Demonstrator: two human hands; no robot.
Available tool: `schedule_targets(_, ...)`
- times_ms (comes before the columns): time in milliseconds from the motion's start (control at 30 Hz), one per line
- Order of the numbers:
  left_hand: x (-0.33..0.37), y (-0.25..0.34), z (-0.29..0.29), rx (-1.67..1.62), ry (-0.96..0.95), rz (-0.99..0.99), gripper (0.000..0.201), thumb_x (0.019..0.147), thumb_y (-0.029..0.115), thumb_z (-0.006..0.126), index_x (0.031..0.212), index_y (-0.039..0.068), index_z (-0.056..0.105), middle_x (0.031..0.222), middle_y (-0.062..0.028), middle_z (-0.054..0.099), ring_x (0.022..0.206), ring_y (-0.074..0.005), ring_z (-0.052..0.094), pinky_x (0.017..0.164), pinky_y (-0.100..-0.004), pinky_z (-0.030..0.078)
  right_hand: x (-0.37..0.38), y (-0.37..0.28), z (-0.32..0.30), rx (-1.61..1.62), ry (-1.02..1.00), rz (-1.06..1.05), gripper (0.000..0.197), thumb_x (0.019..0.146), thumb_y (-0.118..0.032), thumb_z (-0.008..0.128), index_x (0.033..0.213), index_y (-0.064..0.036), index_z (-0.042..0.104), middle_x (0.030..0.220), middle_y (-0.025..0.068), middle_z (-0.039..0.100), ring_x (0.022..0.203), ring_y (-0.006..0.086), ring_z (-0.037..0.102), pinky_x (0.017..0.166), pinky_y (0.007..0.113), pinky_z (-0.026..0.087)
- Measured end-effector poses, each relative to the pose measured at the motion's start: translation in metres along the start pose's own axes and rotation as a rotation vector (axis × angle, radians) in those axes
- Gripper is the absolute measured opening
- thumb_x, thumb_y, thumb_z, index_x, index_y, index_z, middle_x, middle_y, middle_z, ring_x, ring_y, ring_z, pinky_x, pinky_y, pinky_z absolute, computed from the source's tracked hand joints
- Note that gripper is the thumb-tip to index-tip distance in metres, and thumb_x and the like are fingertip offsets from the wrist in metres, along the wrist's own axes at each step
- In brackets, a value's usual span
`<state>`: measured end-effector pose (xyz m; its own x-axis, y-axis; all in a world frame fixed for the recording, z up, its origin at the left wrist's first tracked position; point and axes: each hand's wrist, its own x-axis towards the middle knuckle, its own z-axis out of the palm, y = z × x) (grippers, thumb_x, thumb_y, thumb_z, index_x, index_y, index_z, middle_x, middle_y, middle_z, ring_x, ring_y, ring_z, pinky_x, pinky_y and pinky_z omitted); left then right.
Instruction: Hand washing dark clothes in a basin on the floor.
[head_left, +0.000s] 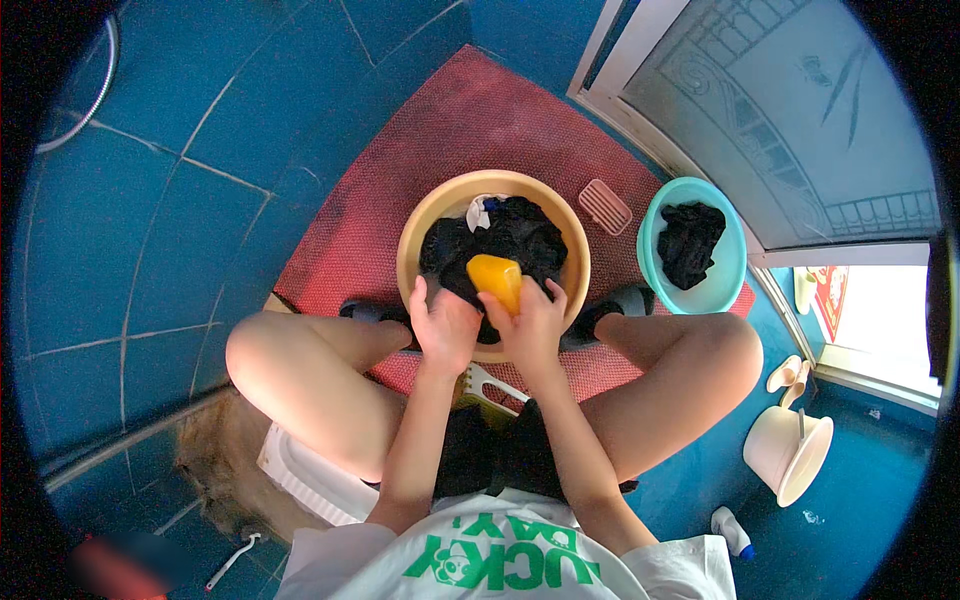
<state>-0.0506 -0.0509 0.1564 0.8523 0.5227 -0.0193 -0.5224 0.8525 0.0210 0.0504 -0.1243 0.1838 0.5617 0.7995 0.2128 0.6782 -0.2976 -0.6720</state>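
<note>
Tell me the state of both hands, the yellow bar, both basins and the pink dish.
Yellow rectangular bar: held in the right hand.
Right hand: gripping the bar.
Left hand: beside the bar, grip unclear.
Round beige plastic basin: holding bunched black cloth.
Round turquoise plastic basin: holding crumpled black fabric.
Pink ribbed dish: lying on the red textured mat.

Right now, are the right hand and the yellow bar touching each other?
Touching. The head view shows it: the right hand grips the near end of the yellow bar, with the thumb lying against it.
</note>
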Motion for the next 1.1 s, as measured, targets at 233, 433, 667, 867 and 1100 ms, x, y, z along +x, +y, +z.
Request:
schedule_targets(233, 0.009, -0.010, 0.039, 0.291, 0.444, 0.157, 0.075, 0.082, 0.058, 0.025, 0.126, -0.002, 0.032, 0.125, -0.0093, 0.043, 0.116, -0.0215, 0.038, 0.099, -0.0311, 0.024, -0.002, 0.004, 0.001, 0.097, -0.011, -0.009, 0.029, 0.071, -0.029, 0.065, 0.076, -0.0041, 0.051, 0.066, 0.0111, 0.052, 0.067, 0.0304, 0.052, 0.078, 0.043, 0.035)
schedule_targets(433, -0.003, -0.018, 0.024, 0.520, 0.555, 0.082, 0.069, 0.082, 0.060, 0.023, 0.105, 0.000, 0.047, 0.101, -0.0072, 0.052, 0.095, -0.0181, 0.047, 0.087, -0.0287, 0.032, -0.001, -0.008, -0.003, -0.015, 0.016, -0.151, 0.031, 0.071, -0.030, 0.063, 0.079, -0.0030, 0.051, 0.071, 0.0103, 0.051, 0.070, 0.0280, 0.052, 0.081, 0.044, 0.033)
schedule_targets(667, -0.002, -0.010, 0.027, 0.554, 0.445, 0.159, 0.062, 0.080, 0.064, 0.029, 0.088, 0.006, 0.050, 0.083, -0.0056, 0.052, 0.079, -0.0174, 0.047, 0.071, -0.0284, 0.036, -0.013, 0.010, 0.003, -0.008, -0.058, -0.156, 0.033, 0.068, -0.033, 0.064, 0.076, -0.0031, 0.052, 0.072, 0.0092, 0.050, 0.073, 0.0265, 0.051, 0.082, 0.043, 0.034)
schedule_targets(867, 0.002, -0.033, 0.027, 0.699, 0.633, 0.125, 0.072, 0.081, 0.065, 0.018, 0.096, 0.002, 0.050, 0.091, -0.0049, 0.052, 0.085, -0.0166, 0.048, 0.077, -0.0284, 0.035, -0.001, 0.000, -0.005, 0.075, 0.085, -0.178, 0.033, 0.069, -0.030, 0.066, 0.074, -0.0018, 0.050, 0.069, 0.0115, 0.048, 0.071, 0.0299, 0.050, 0.078, 0.043, 0.036)
schedule_targets(1100, 0.005, -0.023, 0.021, 0.604, 0.640, 0.222, 0.056, 0.085, 0.061, 0.015, 0.063, 0.014, 0.036, 0.063, 0.0049, 0.031, 0.058, -0.0086, 0.030, 0.053, -0.0242, 0.025, -0.016, 0.009, 0.002, 0.102, 0.071, -0.086, 0.032, 0.068, -0.024, 0.068, 0.074, 0.0010, 0.049, 0.074, 0.0157, 0.049, 0.077, 0.0355, 0.047, 0.077, 0.043, 0.036)
